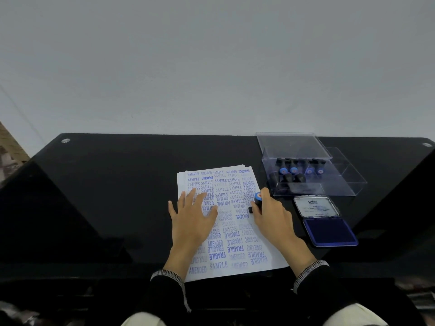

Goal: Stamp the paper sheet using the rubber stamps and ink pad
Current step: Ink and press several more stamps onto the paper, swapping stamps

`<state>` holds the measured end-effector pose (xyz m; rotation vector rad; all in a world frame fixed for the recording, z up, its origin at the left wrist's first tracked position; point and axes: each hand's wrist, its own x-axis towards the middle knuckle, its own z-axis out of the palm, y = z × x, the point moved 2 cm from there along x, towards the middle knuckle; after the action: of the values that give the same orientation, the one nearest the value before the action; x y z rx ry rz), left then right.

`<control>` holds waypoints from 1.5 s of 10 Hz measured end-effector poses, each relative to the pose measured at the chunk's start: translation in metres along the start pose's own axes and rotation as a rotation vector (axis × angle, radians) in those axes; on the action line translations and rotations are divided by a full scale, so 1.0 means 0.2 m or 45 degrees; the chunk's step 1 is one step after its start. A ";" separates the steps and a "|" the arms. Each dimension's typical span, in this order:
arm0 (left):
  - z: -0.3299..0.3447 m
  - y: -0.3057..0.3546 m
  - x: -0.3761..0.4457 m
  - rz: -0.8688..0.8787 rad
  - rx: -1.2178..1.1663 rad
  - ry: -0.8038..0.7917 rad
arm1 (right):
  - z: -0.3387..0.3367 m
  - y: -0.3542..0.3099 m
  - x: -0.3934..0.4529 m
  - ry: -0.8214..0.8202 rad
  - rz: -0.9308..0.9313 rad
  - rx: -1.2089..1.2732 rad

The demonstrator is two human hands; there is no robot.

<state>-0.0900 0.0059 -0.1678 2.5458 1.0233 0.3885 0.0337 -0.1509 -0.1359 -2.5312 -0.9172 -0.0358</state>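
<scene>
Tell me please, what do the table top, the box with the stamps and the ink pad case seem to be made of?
Table top: probably black glass or a glossy lacquer, since it mirrors the wall.
Box: clear hard plastic, likely acrylic; the stamps show through its walls.
Ink pad case: blue, seemingly plastic; its open lid looks like shiny metal or foil, though this is uncertain.

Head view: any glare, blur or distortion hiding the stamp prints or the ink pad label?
Head view: wide-angle bending curves the glossy black glass table edges; it mirrors the pale wall faintly. The white paper sheet is evenly lit, large blue prints readable, faint ones blurred. The open blue ink pad lid label is too small to read beyond its brand.
</scene>
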 end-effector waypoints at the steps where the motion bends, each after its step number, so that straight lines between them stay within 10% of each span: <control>1: 0.00 0.00 0.00 0.000 -0.005 0.000 | 0.01 0.00 -0.01 0.032 0.004 -0.006; 15: 0.00 0.00 0.00 0.002 0.017 0.001 | 0.00 -0.01 0.00 0.037 0.024 0.078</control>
<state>-0.0898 0.0062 -0.1680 2.5588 1.0279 0.3842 0.0317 -0.1494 -0.1351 -2.4760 -0.8696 -0.0378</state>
